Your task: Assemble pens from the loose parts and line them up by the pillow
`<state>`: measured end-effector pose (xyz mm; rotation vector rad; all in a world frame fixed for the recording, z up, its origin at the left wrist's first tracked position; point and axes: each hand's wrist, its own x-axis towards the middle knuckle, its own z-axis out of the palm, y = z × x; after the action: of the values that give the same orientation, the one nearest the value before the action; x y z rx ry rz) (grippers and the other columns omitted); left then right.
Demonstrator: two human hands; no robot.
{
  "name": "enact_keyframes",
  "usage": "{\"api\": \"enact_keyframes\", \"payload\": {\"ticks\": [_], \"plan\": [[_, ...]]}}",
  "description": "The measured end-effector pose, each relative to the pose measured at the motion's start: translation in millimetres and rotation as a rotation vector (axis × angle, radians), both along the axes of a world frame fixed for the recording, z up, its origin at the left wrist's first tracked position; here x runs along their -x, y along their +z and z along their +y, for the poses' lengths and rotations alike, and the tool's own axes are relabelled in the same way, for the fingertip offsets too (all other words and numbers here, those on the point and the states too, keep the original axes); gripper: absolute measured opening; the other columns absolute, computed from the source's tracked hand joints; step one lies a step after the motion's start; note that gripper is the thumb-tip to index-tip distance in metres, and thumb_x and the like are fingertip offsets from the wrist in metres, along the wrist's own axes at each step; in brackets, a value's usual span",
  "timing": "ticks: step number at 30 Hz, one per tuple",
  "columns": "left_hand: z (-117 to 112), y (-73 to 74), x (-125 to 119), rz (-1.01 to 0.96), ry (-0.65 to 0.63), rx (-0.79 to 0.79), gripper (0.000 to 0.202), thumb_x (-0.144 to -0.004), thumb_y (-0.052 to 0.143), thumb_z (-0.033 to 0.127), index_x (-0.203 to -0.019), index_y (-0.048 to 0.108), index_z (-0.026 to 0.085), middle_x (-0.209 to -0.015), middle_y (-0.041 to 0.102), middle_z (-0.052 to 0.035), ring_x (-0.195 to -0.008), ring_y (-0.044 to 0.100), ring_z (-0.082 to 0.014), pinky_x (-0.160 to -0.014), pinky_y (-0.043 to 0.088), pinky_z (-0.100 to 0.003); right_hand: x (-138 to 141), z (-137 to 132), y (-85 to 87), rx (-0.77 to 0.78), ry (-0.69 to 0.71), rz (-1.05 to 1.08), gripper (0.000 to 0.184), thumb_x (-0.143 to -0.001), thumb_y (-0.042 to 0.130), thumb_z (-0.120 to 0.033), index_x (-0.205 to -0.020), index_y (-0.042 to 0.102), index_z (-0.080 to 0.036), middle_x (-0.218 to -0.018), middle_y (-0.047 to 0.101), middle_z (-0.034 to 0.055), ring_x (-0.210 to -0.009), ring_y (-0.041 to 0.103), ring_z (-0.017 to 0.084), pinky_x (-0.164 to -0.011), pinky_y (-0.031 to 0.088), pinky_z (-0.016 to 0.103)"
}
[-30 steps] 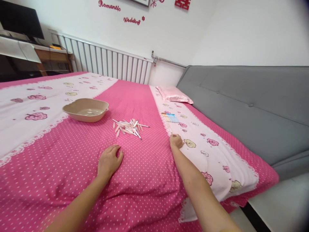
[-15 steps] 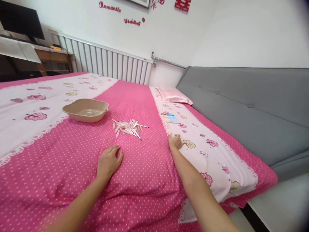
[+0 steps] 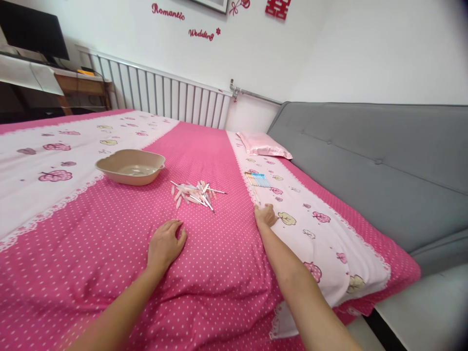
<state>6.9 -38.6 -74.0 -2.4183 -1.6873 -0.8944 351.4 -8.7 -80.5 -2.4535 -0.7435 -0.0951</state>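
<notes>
My left hand (image 3: pixel 166 243) lies palm down on the pink dotted bedspread, fingers loosely stretched and thumb apart, holding nothing. Just beyond it is a loose pile of pen parts (image 3: pixel 197 194), slim white refills with dark tips among pale pink pieces. Over on the white printed strip, my right hand (image 3: pixel 266 214) has its fingers curled at the near end of a thin pale pen refill (image 3: pixel 257 197); the fingertips are partly hidden. A neat row of slim pens (image 3: pixel 259 179), orange at the left and blue at the right, lies just past that refill.
A beige basin (image 3: pixel 131 168) stands on the bed left of the pile. Farther back is a pink pillow (image 3: pixel 263 145) against the grey padded headboard (image 3: pixel 365 156). A radiator (image 3: pixel 157 87) lines the far wall, and a desk with a monitor (image 3: pixel 34 31) is at far left.
Both hands stay almost where they were. The whole view has shifted very slightly; the pile, the row of pens and the basin look the same.
</notes>
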Motion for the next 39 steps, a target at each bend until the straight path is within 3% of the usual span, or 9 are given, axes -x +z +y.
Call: {"api": "enact_keyframes", "payload": {"ticks": [7,13,17,25,34,39], "plan": [[1,-2.0,0,0.0,0.001,-0.003,0.039,-0.084,0.042,0.034,-0.107,0.065,0.012,-0.113,0.067,-0.0109,-0.107,0.06,-0.0243,-0.099,0.042,-0.037,4,-4,1.2,0.063,-0.015,-0.058,0.045,-0.088,0.052,-0.048,-0.121,0.051,-0.017,-0.121,0.053,0.0102,-0.111,0.051,0.026,-0.094,0.039,0.047],[0,-0.5,0,-0.001,-0.003,-0.01,0.038,-0.084,0.042,0.034,-0.105,0.066,0.013,-0.113,0.068,-0.0109,-0.106,0.061,-0.0238,-0.098,0.043,-0.036,-5,-9,1.0,0.164,0.069,-0.053,0.082,-0.074,0.051,-0.066,-0.128,0.044,-0.005,-0.131,0.046,0.0234,-0.121,0.038,0.034,-0.101,0.026,0.044],[1,0.0,0,-0.004,-0.006,-0.009,0.038,-0.084,0.041,0.034,-0.105,0.066,0.013,-0.112,0.068,-0.0113,-0.106,0.061,-0.024,-0.098,0.043,-0.037,-25,-25,-1.3,0.263,0.179,-0.03,0.096,-0.07,0.046,-0.074,-0.138,0.036,-0.008,-0.143,0.036,0.0199,-0.131,0.028,0.034,-0.108,0.015,0.045],[0,2.6,0,-0.019,-0.017,0.004,0.039,-0.083,0.04,0.034,-0.106,0.065,0.013,-0.112,0.067,-0.0127,-0.106,0.061,-0.0255,-0.098,0.043,-0.039,-69,-99,-6.7,0.403,0.259,-0.053,0.095,-0.073,0.033,-0.08,-0.145,0.027,-0.018,-0.152,0.026,0.0087,-0.138,0.019,0.028,-0.111,0.01,0.045],[-10,2.0,5,0.021,-0.045,0.014,0.039,-0.085,0.039,0.032,-0.109,0.064,0.014,-0.116,0.066,-0.0125,-0.111,0.059,-0.0243,-0.101,0.041,-0.04,-92,-189,-10.8,0.428,0.083,-0.074,0.081,-0.08,0.023,-0.073,-0.144,0.029,-0.023,-0.152,0.024,0.0104,-0.136,0.021,0.035,-0.107,0.011,0.056],[-20,-1.2,8,0.089,-0.082,0.044,0.046,-0.088,0.036,0.033,-0.121,0.058,0.009,-0.126,0.059,-0.0141,-0.121,0.051,-0.0249,-0.107,0.034,-0.038,-96,-222,-21.2,0.417,0.026,0.004,0.082,-0.079,0.019,-0.074,-0.146,0.024,-0.026,-0.154,0.016,0.0106,-0.139,0.013,0.036,-0.106,0.011,0.059]]}}
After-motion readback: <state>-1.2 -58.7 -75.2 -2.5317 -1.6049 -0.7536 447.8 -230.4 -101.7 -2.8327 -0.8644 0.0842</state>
